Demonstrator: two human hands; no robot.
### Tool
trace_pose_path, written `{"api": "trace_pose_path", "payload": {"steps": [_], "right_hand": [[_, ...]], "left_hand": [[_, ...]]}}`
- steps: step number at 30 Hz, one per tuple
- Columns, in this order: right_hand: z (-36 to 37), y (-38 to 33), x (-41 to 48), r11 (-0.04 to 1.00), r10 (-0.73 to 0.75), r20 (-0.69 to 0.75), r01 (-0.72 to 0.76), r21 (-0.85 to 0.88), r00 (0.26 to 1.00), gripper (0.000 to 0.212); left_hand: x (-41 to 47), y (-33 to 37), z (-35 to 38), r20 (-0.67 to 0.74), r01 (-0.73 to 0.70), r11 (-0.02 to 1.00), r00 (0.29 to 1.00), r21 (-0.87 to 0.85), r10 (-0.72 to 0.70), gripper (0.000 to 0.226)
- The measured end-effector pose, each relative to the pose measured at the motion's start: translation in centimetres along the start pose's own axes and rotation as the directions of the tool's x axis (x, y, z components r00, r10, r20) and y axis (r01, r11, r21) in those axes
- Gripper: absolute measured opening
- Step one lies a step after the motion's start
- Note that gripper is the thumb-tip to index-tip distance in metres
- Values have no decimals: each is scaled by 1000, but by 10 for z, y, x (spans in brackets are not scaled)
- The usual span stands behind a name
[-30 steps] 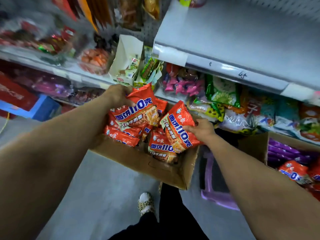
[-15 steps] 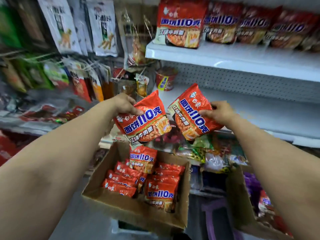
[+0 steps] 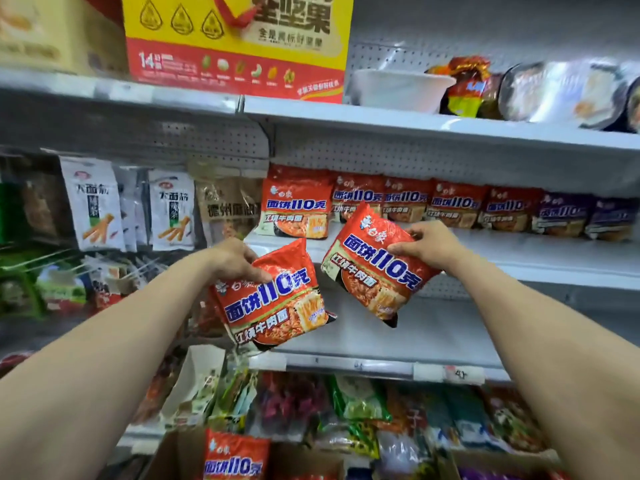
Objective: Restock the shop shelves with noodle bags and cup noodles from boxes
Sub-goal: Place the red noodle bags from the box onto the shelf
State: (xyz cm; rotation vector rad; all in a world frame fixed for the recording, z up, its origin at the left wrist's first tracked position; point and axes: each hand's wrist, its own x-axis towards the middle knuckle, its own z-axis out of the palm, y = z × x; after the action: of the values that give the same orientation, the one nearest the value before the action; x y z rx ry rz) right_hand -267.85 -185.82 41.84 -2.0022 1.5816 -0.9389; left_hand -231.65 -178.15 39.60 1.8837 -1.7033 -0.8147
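My left hand (image 3: 230, 259) grips a red noodle bag (image 3: 277, 303) by its top edge, held in front of the white shelf (image 3: 519, 258). My right hand (image 3: 427, 245) pinches a second red noodle bag (image 3: 372, 268) by its upper right corner, tilted and raised toward the same shelf. A row of matching red noodle bags (image 3: 398, 202) stands at the back of that shelf, with purple bags (image 3: 585, 216) further right. At the bottom edge, another red bag (image 3: 235, 459) sticks up from the cardboard box (image 3: 173, 459).
The shelf below (image 3: 381, 367) is bare in front. Above, a yellow-red gift box (image 3: 239, 43) and bowl noodles (image 3: 554, 91) sit on the upper shelf. Snack packets (image 3: 131, 206) hang at left. Mixed snack bags (image 3: 398, 410) fill the lowest shelf.
Both hands have lifted their bags from the box up toward the shelf with the red bags. My view has tilted up, so the box has dropped to the bottom edge.
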Motion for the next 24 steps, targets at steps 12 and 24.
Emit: {"api": "trace_pose_path", "payload": {"steps": [12,24], "right_hand": [[-79,-2,90,995,-88,-9,87,-54,996,43],[-86,38,246,962,-201,104,216,-164,974,67]], "left_hand": [[72,90,-3,66,-91,991,994,103,84,61],[152,142,-8,39,-36,982,999,183,29,51]]}}
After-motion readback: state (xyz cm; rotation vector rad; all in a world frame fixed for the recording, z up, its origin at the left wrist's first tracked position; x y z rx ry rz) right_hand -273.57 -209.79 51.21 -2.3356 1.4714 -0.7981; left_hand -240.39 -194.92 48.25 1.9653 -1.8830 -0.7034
